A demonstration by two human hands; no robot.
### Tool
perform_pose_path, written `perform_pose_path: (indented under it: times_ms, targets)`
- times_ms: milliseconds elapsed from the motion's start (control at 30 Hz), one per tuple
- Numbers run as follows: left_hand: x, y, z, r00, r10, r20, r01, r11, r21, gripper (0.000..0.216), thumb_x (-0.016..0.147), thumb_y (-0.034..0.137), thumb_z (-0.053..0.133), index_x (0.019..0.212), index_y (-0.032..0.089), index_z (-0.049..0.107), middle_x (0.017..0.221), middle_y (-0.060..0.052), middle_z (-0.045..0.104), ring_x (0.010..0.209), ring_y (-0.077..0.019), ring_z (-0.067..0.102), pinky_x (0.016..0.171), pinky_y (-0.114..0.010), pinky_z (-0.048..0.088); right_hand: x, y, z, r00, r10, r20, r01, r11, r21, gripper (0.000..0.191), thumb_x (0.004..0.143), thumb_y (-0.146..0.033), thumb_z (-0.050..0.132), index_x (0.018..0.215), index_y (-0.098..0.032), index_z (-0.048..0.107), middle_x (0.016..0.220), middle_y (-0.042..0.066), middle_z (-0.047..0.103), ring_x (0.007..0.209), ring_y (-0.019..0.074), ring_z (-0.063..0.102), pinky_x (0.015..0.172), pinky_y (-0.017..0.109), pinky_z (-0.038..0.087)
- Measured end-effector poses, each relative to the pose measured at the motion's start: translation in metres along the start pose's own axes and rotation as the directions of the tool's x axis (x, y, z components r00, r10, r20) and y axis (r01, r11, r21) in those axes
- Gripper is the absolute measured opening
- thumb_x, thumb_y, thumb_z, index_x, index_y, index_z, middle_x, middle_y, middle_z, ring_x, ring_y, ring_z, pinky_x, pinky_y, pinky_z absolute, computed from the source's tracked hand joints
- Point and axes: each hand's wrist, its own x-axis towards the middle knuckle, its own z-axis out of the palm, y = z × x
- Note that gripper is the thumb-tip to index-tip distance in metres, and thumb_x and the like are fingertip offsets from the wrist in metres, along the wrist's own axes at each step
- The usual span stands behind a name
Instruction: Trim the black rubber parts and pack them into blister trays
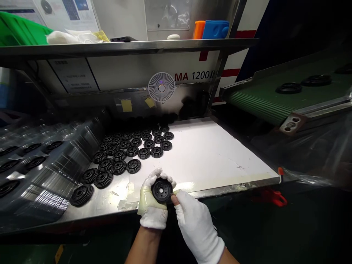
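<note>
Gloved left hand (153, 205) cupped a black ribbed disc (162, 190) above the table's near edge (220, 189), gloved right hand (196, 227) pinched its rim, rows of matching discs (129, 150) lay behind.

Disc tally
About thirty discs (132, 151) lie at 10 o'clock, one disc (162, 190) at 6, two belt discs (288, 88) at 2; one fan (161, 87) at 12.

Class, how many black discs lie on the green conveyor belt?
2: one disc lower on the conveyor belt, another just up-right of it. A dark shape at the right edge may be a third.
</note>
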Motion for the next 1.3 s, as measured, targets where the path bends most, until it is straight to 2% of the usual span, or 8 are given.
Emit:
perform_pose_path:
  times_ms: [133, 367, 667, 833, 1000, 1167, 1233, 1300]
  targets:
    - [0.001, -0.003, 0.003, 0.997, 0.072, 0.028, -0.071, 0.997, -0.031, 0.009, 0.075, 0.017, 0.057, 0.084, 0.018, 0.059, 0.068, 0.0, 0.055, 0.068, -0.0144, 0.057, 0.068, -0.031, 0.05, 0.0, -0.004, -0.001, 1.0, -0.024, 0.011, 0.024, 1.0, -0.007, 0.026, 0.09, -0.029, 0.036, 0.069, -0.022, 0.049, 0.058, -0.003, 0.058, 0.05, 0.012, 0.052, 0.048, 0.027, 0.026]
    - [-0.003, -0.002, 0.012, 0.988, 0.121, -0.1, -0.13, 0.988, -0.087, 0.012, 0.079, 0.012, 0.055, 0.089, 0.017, 0.059, 0.069, 0.001, 0.056, 0.067, -0.0107, 0.058, 0.076, -0.03, 0.052, 0.0, -0.008, 0.001, 0.998, 0.016, 0.061, -0.018, 1.0, 0.018, 0.026, 0.089, -0.03, 0.034, 0.069, -0.022, 0.048, 0.058, -0.003, 0.058, 0.05, 0.012, 0.05, 0.049, 0.027, 0.025]
    - [0.003, 0.01, 0.007, 0.99, 0.037, -0.134, -0.059, 0.984, -0.168, 0.01, 0.078, 0.009, 0.053, 0.081, 0.016, 0.059, 0.068, 0.0, 0.057, 0.067, -0.0114, 0.058, 0.077, -0.033, 0.053, 0.004, 0.0, -0.022, 0.94, 0.007, 0.342, -0.106, 0.956, 0.274, 0.035, 0.089, -0.045, 0.036, 0.062, -0.022, 0.04, 0.06, -0.004, 0.05, 0.056, 0.0113, 0.044, 0.053, 0.025, 0.029]
    - [0.0, 0.008, 0.011, 0.985, -0.009, -0.171, -0.019, 0.987, -0.159, 0.017, 0.077, 0.007, 0.049, 0.084, 0.015, 0.062, 0.077, -0.004, 0.063, 0.076, -0.0147, 0.063, 0.078, -0.034, 0.054, 0.007, 0.005, -0.019, 0.97, 0.115, 0.215, -0.172, 0.948, 0.268, 0.034, 0.091, -0.044, 0.031, 0.067, -0.023, 0.042, 0.061, -0.003, 0.051, 0.056, 0.0123, 0.044, 0.055, 0.025, 0.032]
    - [-0.003, -0.001, 0.01, 0.991, 0.059, -0.122, -0.072, 0.992, -0.107, 0.015, 0.075, 0.011, 0.051, 0.083, 0.015, 0.063, 0.082, -0.006, 0.065, 0.083, -0.0184, 0.064, 0.082, -0.038, 0.053, 0.007, -0.003, -0.007, 0.977, 0.102, 0.185, -0.158, 0.935, 0.317, 0.032, 0.091, -0.043, 0.032, 0.072, -0.023, 0.049, 0.067, -0.001, 0.057, 0.061, 0.0128, 0.049, 0.056, 0.024, 0.035]
    - [-0.007, -0.001, 0.011, 0.994, -0.019, -0.105, 0.012, 0.998, -0.067, 0.012, 0.075, 0.018, 0.055, 0.084, 0.015, 0.062, 0.08, -0.007, 0.064, 0.082, -0.0222, 0.064, 0.077, -0.041, 0.053, 0.008, -0.001, -0.005, 0.984, 0.117, 0.135, -0.147, 0.96, 0.239, 0.033, 0.09, -0.045, 0.035, 0.068, -0.023, 0.048, 0.065, -0.002, 0.057, 0.058, 0.012, 0.048, 0.054, 0.024, 0.033]
    - [-0.008, 0.0, 0.013, 0.992, -0.034, -0.12, 0.023, 0.995, -0.095, 0.011, 0.075, 0.018, 0.055, 0.083, 0.015, 0.062, 0.077, -0.006, 0.062, 0.077, -0.02, 0.063, 0.072, -0.038, 0.054, 0.009, -0.002, -0.011, 0.985, 0.084, 0.149, -0.11, 0.979, 0.173, 0.032, 0.088, -0.045, 0.038, 0.067, -0.023, 0.048, 0.063, -0.003, 0.056, 0.057, 0.0118, 0.048, 0.053, 0.025, 0.032]
    - [-0.01, 0.001, 0.015, 0.99, -0.05, -0.132, 0.033, 0.992, -0.121, 0.011, 0.075, 0.017, 0.054, 0.083, 0.015, 0.061, 0.074, -0.004, 0.061, 0.07, -0.0166, 0.061, 0.068, -0.034, 0.054, 0.01, -0.006, -0.021, 0.971, 0.032, 0.237, -0.066, 0.989, 0.135, 0.03, 0.081, -0.046, 0.05, 0.063, -0.022, 0.049, 0.059, -0.004, 0.055, 0.055, 0.0114, 0.048, 0.051, 0.024, 0.031]
